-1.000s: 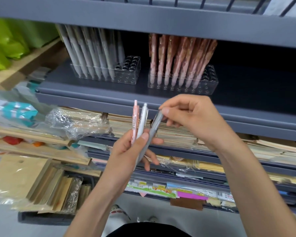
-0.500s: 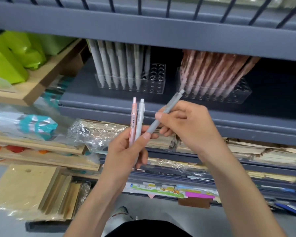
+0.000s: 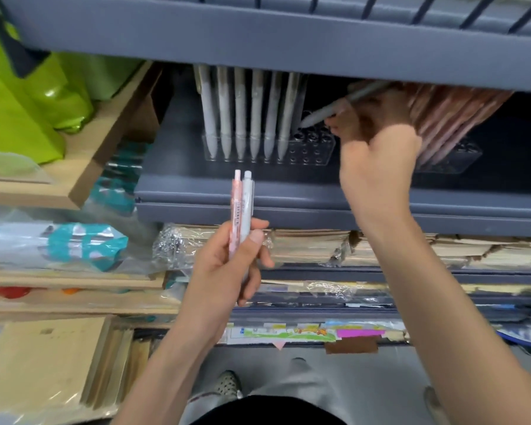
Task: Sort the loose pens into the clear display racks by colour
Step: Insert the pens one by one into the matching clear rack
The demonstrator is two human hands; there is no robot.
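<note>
My left hand [image 3: 227, 271] grips two upright pens below the shelf: a pink pen [image 3: 236, 207] and a pale grey pen [image 3: 246, 210]. My right hand [image 3: 377, 148] pinches another grey pen [image 3: 334, 110], tilted with its tip just above the empty holes of the clear left rack [image 3: 310, 148]. That rack holds several grey pens [image 3: 239, 118] standing in a row. The clear right rack [image 3: 454, 161] holds several pink-brown pens [image 3: 451, 118], partly hidden behind my right hand.
A grey upper shelf edge [image 3: 288, 47] hangs low over both racks. Green bags [image 3: 28, 96] sit on a wooden shelf at the left. Stacked paper goods and plastic-wrapped items [image 3: 319, 246] fill the shelves below. Wrapped tan folders [image 3: 43, 363] lie at the bottom left.
My right hand has carried the grey pen up and away from my left hand, into the shelf, over the left rack. My left hand keeps the other two pens.
</note>
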